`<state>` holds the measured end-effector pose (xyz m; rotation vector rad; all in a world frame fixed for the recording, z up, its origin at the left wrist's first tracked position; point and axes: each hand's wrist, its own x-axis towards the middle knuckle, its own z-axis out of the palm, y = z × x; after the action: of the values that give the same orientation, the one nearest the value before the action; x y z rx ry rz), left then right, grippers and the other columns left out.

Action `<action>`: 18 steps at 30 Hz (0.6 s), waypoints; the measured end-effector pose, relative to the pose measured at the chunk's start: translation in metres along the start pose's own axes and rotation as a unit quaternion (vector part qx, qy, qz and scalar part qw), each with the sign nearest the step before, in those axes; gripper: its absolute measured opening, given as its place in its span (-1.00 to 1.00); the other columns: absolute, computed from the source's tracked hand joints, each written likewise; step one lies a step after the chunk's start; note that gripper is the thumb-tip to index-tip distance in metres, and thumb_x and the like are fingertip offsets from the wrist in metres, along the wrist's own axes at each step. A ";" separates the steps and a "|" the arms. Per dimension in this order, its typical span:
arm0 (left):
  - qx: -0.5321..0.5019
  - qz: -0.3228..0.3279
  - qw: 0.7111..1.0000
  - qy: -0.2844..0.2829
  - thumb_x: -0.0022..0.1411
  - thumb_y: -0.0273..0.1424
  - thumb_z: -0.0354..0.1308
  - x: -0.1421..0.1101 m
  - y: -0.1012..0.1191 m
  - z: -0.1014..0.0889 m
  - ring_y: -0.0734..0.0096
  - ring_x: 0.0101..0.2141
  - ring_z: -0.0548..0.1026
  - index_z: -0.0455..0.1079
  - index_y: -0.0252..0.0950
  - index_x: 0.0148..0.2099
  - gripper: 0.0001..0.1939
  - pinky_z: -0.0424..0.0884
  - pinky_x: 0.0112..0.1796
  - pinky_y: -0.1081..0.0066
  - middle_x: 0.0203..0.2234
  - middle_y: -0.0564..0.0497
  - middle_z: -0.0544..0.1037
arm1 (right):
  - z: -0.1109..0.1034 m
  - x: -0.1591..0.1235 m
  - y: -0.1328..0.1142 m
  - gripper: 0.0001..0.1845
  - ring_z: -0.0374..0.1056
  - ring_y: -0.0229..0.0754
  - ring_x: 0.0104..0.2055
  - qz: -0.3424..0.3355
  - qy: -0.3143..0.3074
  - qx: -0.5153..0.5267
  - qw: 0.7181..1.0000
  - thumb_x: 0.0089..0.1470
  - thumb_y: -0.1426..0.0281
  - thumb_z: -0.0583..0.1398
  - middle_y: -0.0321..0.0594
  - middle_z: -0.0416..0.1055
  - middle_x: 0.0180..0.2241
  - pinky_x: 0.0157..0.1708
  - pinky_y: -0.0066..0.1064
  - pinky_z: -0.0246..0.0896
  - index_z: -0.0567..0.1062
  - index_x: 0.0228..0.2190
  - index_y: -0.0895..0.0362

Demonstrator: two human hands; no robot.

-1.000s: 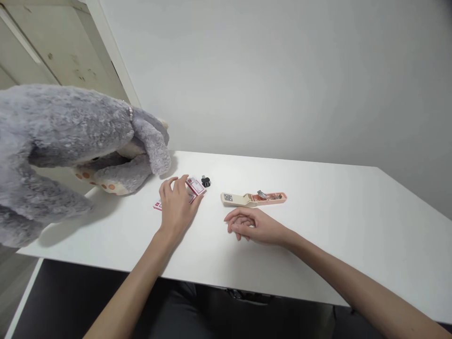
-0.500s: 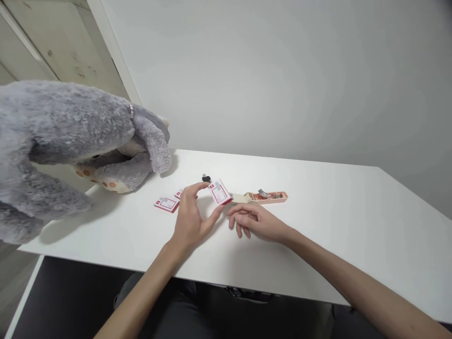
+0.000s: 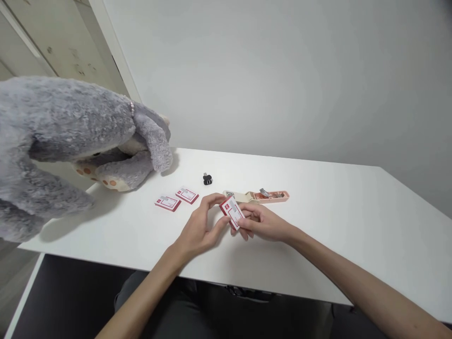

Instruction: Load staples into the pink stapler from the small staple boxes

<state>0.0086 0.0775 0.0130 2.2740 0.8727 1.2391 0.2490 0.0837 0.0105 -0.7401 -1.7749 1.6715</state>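
Observation:
Above the table, a small red-and-white box (image 3: 233, 213), which looks like a box of staples, is held tilted between both hands. My left hand (image 3: 202, 231) grips its left side, index finger at the upper corner and thumb at the lower edge. My right hand (image 3: 263, 222) pinches its lower right end, thumb on the printed face and fingers behind. Just beyond the hands lies an opened stapler (image 3: 270, 197) in cream and pink, its near edge partly hidden by the box and right hand. Two similar boxes, one nearer (image 3: 167, 203) and one farther (image 3: 187, 194), rest to the left.
A black staple remover (image 3: 207, 179) lies behind the boxes. A large grey plush toy (image 3: 70, 122) leans over the left end of the white table (image 3: 335, 235). The grey wall (image 3: 275, 80) rises along the back edge.
The box has come down and rightward in my left hand, turning as it moved. My right hand, loose and apart before, has closed on its end. The staple remover and second box are uncovered.

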 end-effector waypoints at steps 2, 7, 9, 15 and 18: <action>-0.028 -0.027 0.999 -0.003 0.44 -0.34 0.23 -0.001 0.002 0.001 0.13 0.04 0.62 0.24 -0.15 0.26 -0.58 0.57 0.08 0.08 0.02 -0.17 0.59 | -0.001 -0.001 -0.003 -0.59 0.38 -0.28 -0.43 0.003 -0.015 -0.003 1.000 0.35 0.04 0.25 -0.16 0.60 -0.22 -0.39 -0.41 0.28 0.51 -0.02 0.10; -0.071 -0.025 0.997 0.015 0.36 -0.32 0.33 0.003 0.007 0.003 0.15 0.00 0.62 0.30 -0.18 0.16 -0.59 0.56 0.07 0.08 0.01 -0.16 0.60 | -0.002 0.000 -0.008 -0.55 0.32 -0.28 -0.44 -0.002 -0.039 -0.033 0.999 0.39 -0.02 0.17 -0.22 0.55 -0.35 -0.34 -0.39 0.30 0.56 -0.20 0.12; -0.051 -0.023 0.998 0.042 0.33 -0.31 0.36 0.004 0.006 0.003 0.22 -0.09 0.63 0.36 -0.20 0.09 -0.65 0.58 0.00 0.15 -0.10 -0.09 0.62 | -0.002 0.001 -0.005 -0.54 0.34 -0.29 -0.43 -0.006 -0.026 -0.028 0.999 0.42 -0.01 0.13 -0.21 0.55 -0.30 -0.34 -0.39 0.31 0.57 -0.14 0.12; -0.003 -0.032 0.992 0.124 0.38 -0.35 0.30 0.008 0.004 0.000 0.29 -0.16 0.59 0.44 -0.25 -0.04 -0.84 0.54 -0.07 0.23 -0.18 -0.06 0.62 | -0.002 0.004 0.006 -0.42 0.48 -0.23 -0.46 -0.007 0.042 0.015 0.999 0.42 -0.03 0.12 -0.21 0.54 -0.34 -0.46 -0.39 0.37 0.43 0.20 0.13; -0.016 -0.048 0.991 0.125 0.40 -0.34 0.28 0.009 0.005 -0.001 0.27 -0.15 0.59 0.45 -0.24 -0.04 -0.86 0.55 -0.05 0.21 -0.18 -0.07 0.62 | 0.000 0.004 0.006 -0.41 0.50 -0.20 -0.51 0.004 0.063 0.022 0.998 0.42 -0.03 0.12 -0.28 0.51 -0.46 -0.50 -0.39 0.39 0.38 0.22 0.14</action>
<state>0.0128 0.0801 0.0214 2.0549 1.0285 1.5054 0.2467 0.0870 0.0043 -0.8165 -1.6452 1.6258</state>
